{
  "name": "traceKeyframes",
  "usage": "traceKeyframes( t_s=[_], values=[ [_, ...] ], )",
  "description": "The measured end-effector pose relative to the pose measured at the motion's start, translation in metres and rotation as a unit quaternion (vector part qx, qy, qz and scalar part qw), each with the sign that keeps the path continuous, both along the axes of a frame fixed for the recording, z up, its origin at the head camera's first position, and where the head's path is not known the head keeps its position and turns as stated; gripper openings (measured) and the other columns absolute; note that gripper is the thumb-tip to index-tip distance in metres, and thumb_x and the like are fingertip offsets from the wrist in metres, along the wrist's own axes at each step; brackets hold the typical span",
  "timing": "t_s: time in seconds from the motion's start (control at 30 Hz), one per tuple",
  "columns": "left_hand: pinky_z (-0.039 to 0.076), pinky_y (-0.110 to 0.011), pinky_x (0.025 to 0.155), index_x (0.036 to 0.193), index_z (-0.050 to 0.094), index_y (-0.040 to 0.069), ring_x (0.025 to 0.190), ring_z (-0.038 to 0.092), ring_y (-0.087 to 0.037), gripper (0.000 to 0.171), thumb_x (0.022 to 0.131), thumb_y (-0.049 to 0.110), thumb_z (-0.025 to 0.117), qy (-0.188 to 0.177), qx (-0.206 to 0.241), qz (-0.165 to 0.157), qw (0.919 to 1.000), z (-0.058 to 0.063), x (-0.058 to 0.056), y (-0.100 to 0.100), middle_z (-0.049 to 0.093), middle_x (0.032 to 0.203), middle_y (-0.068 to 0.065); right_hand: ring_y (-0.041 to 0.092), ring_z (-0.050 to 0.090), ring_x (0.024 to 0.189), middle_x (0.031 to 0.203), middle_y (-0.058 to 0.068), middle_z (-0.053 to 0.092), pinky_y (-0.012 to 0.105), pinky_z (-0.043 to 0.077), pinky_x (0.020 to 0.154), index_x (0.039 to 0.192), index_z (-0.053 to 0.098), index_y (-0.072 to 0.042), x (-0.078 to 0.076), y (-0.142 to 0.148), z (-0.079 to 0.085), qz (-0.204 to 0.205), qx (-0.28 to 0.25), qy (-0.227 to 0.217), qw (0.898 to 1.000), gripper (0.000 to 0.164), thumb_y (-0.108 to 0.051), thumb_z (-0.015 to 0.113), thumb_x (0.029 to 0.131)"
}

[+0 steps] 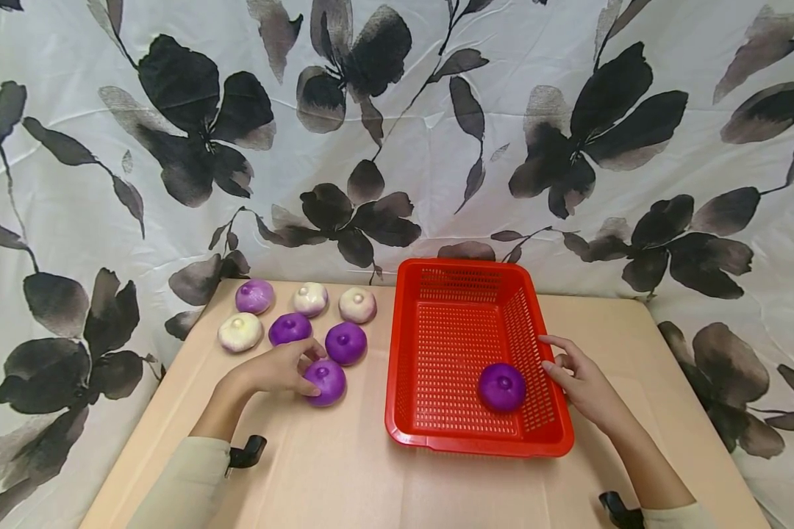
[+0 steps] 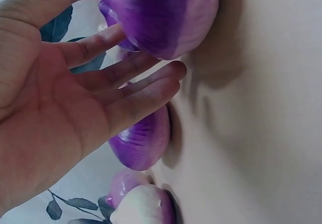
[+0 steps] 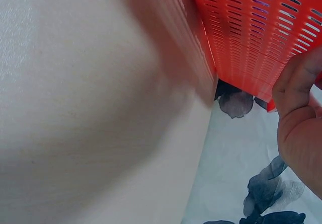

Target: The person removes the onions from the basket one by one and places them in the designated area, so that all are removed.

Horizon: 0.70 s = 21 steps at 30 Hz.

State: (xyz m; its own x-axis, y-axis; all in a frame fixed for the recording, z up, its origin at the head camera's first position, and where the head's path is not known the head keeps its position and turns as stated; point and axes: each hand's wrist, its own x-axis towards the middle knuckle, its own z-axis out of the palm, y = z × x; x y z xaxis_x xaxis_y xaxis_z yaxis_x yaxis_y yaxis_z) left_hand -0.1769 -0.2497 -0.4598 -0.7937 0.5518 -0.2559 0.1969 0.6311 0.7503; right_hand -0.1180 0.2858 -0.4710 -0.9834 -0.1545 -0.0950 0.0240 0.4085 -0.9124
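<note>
My left hand (image 1: 279, 369) holds a shiny purple onion (image 1: 328, 384) between thumb and fingers, at the near edge of a group of onions. In the left wrist view this onion (image 2: 168, 20) is cut off at the top, and the lower fingers (image 2: 143, 100) stretch out beneath it. My right hand (image 1: 587, 386) grips the right rim of a red plastic basket (image 1: 479, 444), thumb and fingers at the edge. Inside the basket, toward the near right, sits one purple onion (image 1: 502, 387). The right wrist view has the basket's slotted side (image 3: 241, 38) beside the curled hand (image 3: 302, 108).
Behind the left hand lie more purple onions (image 1: 346, 343), a lilac one (image 1: 254, 296) and several whitish ones (image 1: 240, 333). Everything rests on a light tan table (image 1: 463, 492). A white cloth with dark flowers (image 1: 450, 162) hangs behind it.
</note>
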Motion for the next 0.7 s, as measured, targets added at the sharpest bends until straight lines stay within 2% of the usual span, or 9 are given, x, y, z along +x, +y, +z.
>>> traceKeyframes(
  t_s=[0.13, 0.3, 0.53, 0.7],
  values=[
    [0.057, -0.049, 0.095, 0.127, 0.055, -0.005, 0.116, 0.065, -0.038, 0.063, 0.078, 0.018, 0.088, 0.002, 0.004, 0.007, 1.0000, 0.004, 0.000, -0.002, 0.059, 0.130, -0.024, 0.011, 0.055, 0.059, 0.090, 0.016, 0.053, 0.025, 0.053, 0.050, 0.156, 0.035, -0.007, 0.000, 0.000, 0.000, 0.002, -0.001, 0.003, 1.000, 0.053, -0.013, 0.056, 0.107],
    [0.054, -0.053, 0.098, 0.125, 0.057, -0.001, 0.112, 0.064, -0.036, 0.062, 0.077, 0.023, 0.088, 0.045, -0.006, 0.012, 0.9989, 0.017, -0.001, -0.003, 0.063, 0.124, -0.019, 0.011, 0.054, 0.058, 0.089, 0.015, 0.052, 0.025, 0.053, 0.049, 0.155, 0.036, -0.007, 0.001, -0.001, -0.001, 0.003, -0.001, 0.007, 1.000, 0.053, -0.013, 0.056, 0.107],
    [0.056, -0.047, 0.090, 0.121, 0.061, 0.006, 0.098, 0.063, -0.022, 0.053, 0.078, 0.021, 0.087, 0.120, -0.009, 0.014, 0.9926, 0.052, -0.003, 0.009, 0.067, 0.110, -0.007, 0.011, 0.056, 0.060, 0.090, 0.016, 0.053, 0.026, 0.054, 0.050, 0.155, 0.036, -0.007, 0.001, -0.001, 0.000, 0.002, 0.006, 0.007, 1.000, 0.053, -0.012, 0.056, 0.106],
    [0.057, -0.047, 0.092, 0.124, 0.061, 0.010, 0.105, 0.066, -0.023, 0.054, 0.078, 0.020, 0.088, 0.175, -0.012, 0.009, 0.9844, 0.080, -0.005, 0.032, 0.067, 0.120, -0.006, 0.011, 0.055, 0.060, 0.091, 0.015, 0.052, 0.025, 0.054, 0.050, 0.156, 0.035, -0.006, 0.000, 0.000, 0.000, 0.001, 0.004, 0.008, 1.000, 0.054, -0.012, 0.056, 0.106]
  ],
)
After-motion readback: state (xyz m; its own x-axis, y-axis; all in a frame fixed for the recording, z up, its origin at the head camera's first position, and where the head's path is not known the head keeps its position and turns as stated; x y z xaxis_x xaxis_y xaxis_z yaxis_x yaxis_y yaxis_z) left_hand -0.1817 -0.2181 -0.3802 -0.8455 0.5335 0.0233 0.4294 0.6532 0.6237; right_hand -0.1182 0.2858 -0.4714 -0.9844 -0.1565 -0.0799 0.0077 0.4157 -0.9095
